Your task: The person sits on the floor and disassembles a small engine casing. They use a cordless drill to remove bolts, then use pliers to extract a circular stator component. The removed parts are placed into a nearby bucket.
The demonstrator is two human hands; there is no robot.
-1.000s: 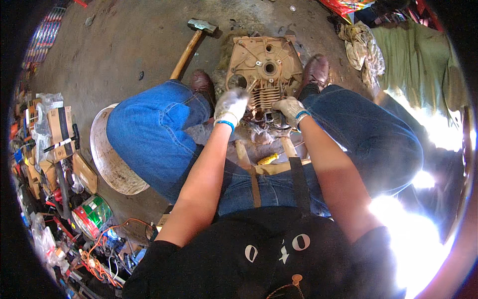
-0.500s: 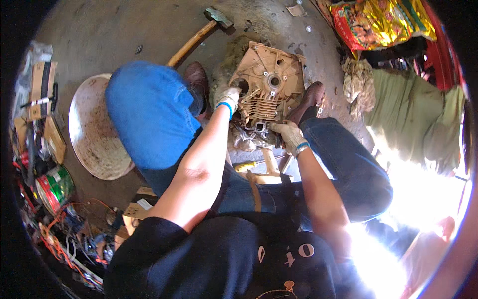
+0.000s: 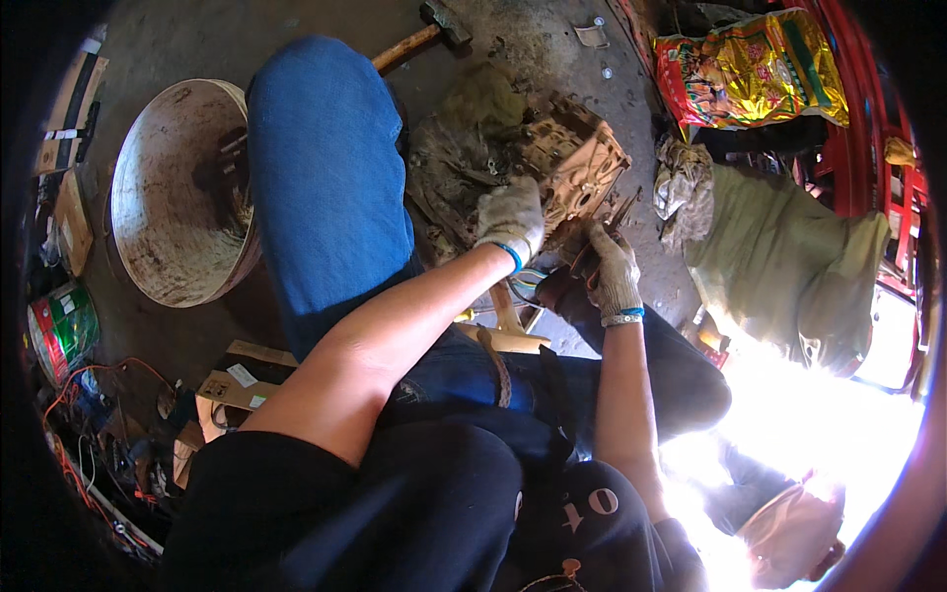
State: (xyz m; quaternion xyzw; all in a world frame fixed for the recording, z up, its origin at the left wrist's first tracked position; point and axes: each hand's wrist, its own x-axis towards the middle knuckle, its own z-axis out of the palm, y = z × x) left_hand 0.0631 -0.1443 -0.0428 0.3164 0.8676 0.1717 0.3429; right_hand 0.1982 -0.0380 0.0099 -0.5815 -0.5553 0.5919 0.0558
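Note:
A dirty tan engine block (image 3: 580, 158) lies tilted on the concrete floor between my knees. My left hand (image 3: 511, 219), in a grey work glove with a blue cuff, grips the block's near left edge. My right hand (image 3: 613, 273), gloved the same way, is closed on a thin dark tool (image 3: 619, 211) whose tip points up at the block's lower right side. Coloured wires (image 3: 533, 281) hang just below the two hands. My left knee in blue jeans (image 3: 326, 168) rises beside the block.
A hammer (image 3: 434, 25) lies on the floor beyond my knee. At the left stand a round metal basin (image 3: 173, 192) and a green can (image 3: 61, 326). A rag (image 3: 681, 183), a green cloth (image 3: 789, 257) and a colourful bag (image 3: 750, 64) lie at the right.
The view has swung and tilted, so the block now sits further right and looks more turned. My left hand has shifted along its edge, and my right hand has come up to its lower side.

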